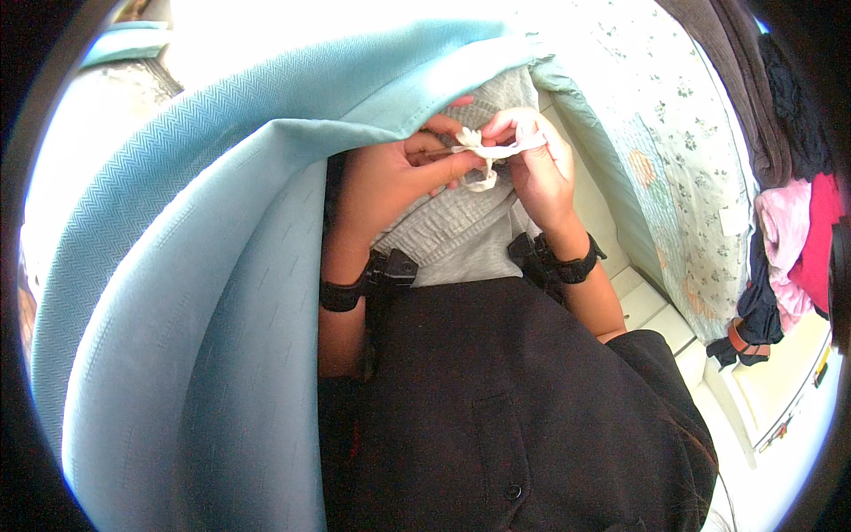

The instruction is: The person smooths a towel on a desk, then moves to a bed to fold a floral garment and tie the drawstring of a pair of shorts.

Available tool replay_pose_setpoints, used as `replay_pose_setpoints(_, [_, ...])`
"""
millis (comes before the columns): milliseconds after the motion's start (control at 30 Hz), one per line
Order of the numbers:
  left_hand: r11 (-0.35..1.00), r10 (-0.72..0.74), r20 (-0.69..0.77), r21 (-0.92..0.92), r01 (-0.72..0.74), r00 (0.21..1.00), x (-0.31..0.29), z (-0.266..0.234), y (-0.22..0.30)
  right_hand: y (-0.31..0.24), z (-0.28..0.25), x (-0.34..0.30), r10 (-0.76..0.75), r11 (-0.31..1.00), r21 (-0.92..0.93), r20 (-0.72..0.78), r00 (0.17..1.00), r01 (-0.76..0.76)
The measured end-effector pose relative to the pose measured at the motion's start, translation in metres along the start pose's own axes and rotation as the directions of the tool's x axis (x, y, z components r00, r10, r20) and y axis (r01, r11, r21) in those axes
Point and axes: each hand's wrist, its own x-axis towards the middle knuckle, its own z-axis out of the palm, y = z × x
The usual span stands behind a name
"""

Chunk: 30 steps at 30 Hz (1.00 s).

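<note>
My left hand [399, 177] and my right hand [536, 168] meet in the upper middle, fingers pinched on a thin white tie strip [487, 152] that is knotted between them. A loop of the strip hangs down below the knot. The hands work against a grey ribbed cushion [452, 235]. A large light blue fabric cover [195, 266] drapes over my left forearm and arcs above both hands. Each wrist wears a black strap. My dark shirt fills the lower middle.
A pale floral bedsheet [674, 133] lies to the right. Hanging clothes, pink [784, 239], red and dark, bunch at the far right edge beside a brown curtain [745, 80]. A cream cabinet [780, 381] stands at lower right.
</note>
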Motion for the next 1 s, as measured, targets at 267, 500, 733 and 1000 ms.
replay_pose_setpoints(267, [1.0, 0.018, 0.004, -0.021, -0.018, 1.0, 0.001, -0.002, -0.008, 0.001, -0.001, 0.0, -0.004, 0.997, 0.072, 0.004, 1.0, 0.004])
replay_pose_setpoints(500, [0.992, 0.126, 0.043, 0.028, -0.127, 0.991, 0.001, -0.003, -0.014, -0.017, -0.027, -0.003, 0.07, 0.991, 0.12, -0.102, 0.992, -0.058])
replay_pose_setpoints(733, [0.995, 0.074, 0.026, 0.07, -0.076, 0.997, -0.004, -0.008, -0.007, -0.006, -0.047, -0.003, 0.006, 0.98, 0.196, -0.111, 0.994, 0.016])
replay_pose_setpoints(1000, [0.998, 0.055, 0.088, -0.038, -0.052, 0.995, 0.003, -0.007, -0.017, -0.037, -0.057, -0.012, 0.008, 0.968, 0.248, -0.209, 0.978, 0.045])
